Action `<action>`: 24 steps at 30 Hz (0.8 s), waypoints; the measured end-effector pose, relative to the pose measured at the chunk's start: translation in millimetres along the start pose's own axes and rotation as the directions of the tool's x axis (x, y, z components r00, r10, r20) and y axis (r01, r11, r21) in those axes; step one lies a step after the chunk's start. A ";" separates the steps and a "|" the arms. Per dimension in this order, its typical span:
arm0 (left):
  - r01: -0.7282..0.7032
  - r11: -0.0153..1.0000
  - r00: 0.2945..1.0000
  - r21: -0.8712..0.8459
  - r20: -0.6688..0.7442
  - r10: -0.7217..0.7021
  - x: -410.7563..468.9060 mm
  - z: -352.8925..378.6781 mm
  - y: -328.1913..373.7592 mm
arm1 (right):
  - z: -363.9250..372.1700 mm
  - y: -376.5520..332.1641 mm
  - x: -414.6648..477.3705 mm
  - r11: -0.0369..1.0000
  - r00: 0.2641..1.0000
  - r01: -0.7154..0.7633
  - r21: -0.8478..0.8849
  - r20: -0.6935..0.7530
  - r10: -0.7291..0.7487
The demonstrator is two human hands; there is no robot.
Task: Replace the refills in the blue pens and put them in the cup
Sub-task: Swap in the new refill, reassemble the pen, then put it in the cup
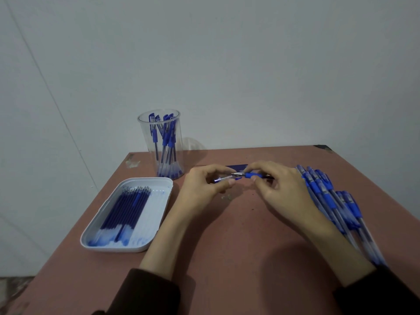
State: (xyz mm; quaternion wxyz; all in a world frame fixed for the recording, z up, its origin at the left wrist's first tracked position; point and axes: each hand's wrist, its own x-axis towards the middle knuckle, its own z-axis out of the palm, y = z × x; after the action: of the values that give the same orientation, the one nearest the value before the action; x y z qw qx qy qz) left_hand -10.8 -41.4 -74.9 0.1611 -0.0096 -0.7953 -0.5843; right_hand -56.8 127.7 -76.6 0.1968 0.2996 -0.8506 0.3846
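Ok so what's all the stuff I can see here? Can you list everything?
table: one, reddish brown, under everything.
wall: one, pale grey, behind.
cup: one, clear, far left, upright.
pens in the cup: several, blue and clear, standing inside.
tray: one, white, near left.
refills: many, dark blue, side by side in the tray.
pile of pens: many, blue and clear, right side of table.
flat thing: one, dark blue, far middle of table; unclear what.
pen: one, blue and clear, between both hands.
left hand: one, pinches the pen's clear end.
right hand: one, pinches the pen's blue grip.
sleeves: two, dark, bottom edge.
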 end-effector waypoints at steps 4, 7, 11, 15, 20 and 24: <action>0.012 0.999 1.000 -0.048 0.004 -0.012 -1.8 0.8 1.9 | -4.5 -0.3 0.7 1.000 1.000 -0.020 -0.007 -0.013 0.020; 0.008 0.999 1.000 -0.047 0.015 -0.007 -2.0 0.3 3.4 | -5.1 -0.7 0.7 1.000 1.000 -0.014 -0.024 -0.007 0.014; 0.001 1.000 0.999 0.019 0.042 -0.002 -3.9 1.4 5.3 | -2.3 0.1 -2.5 0.996 0.998 0.038 -0.084 0.043 -0.034; 0.005 0.999 1.000 0.037 0.026 -0.006 -2.9 -2.3 3.5 | -5.3 0.5 -2.7 0.997 0.996 0.042 -0.063 0.081 -0.037; 0.008 0.997 0.997 0.082 0.070 -0.013 -3.5 -0.6 1.4 | -3.6 -1.9 -3.5 0.995 0.988 0.082 -0.063 0.135 -0.073; -0.002 0.994 0.998 0.108 0.058 -0.005 -2.1 -1.4 -2.2 | -1.6 -1.8 -3.5 0.997 0.988 0.076 -0.018 0.138 -0.073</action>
State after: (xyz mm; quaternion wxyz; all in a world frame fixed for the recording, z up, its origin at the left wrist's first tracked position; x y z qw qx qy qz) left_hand -9.0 -43.0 -77.1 0.1376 -0.0174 -0.8300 -0.5402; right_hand -52.7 129.3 -76.6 0.1556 0.3547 -0.8548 0.3455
